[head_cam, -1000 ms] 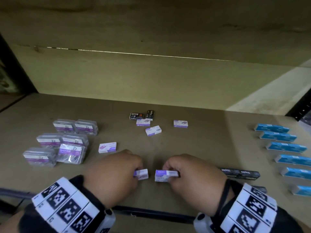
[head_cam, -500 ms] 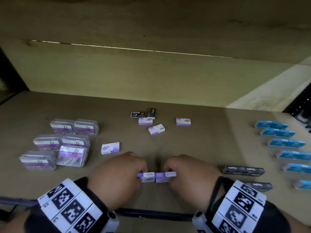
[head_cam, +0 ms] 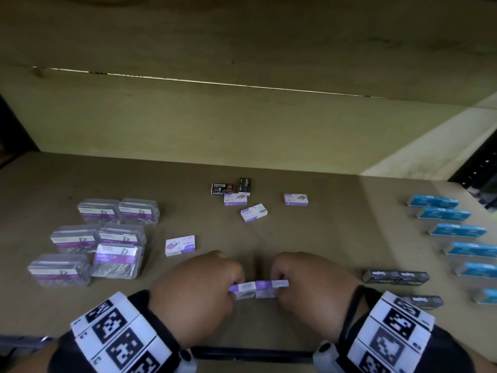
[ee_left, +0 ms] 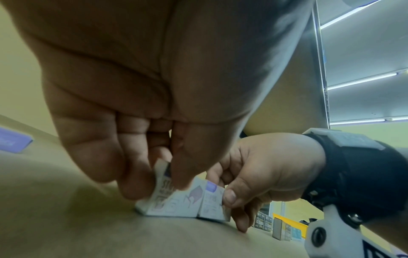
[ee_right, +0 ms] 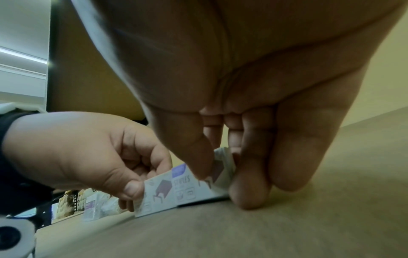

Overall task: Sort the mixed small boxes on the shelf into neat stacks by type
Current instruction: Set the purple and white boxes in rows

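Two small white-and-purple staples boxes stand end to end at the shelf's front edge. My left hand (head_cam: 234, 288) pinches the left box (head_cam: 243, 290) between thumb and fingers. My right hand (head_cam: 279, 288) pinches the right box (head_cam: 266, 288) the same way. In the left wrist view the left box (ee_left: 176, 202) and the right box (ee_left: 212, 204) touch on the board. In the right wrist view the left box (ee_right: 159, 195) and the right box (ee_right: 189, 190) also meet. More purple staples boxes lie loose: one (head_cam: 180, 245) at left, several (head_cam: 254, 212) further back.
Clear paper-clip cases (head_cam: 115, 258) cluster at left. Blue boxes (head_cam: 457, 229) line the right side in a row. Dark staples boxes (head_cam: 395, 277) lie near my right wrist, two black ones (head_cam: 231, 187) at the back. The shelf's back wall (head_cam: 215, 125) rises behind.
The two boxes in my hands were a gap apart; I have brought them together until their ends touch. The head view has shifted slightly.
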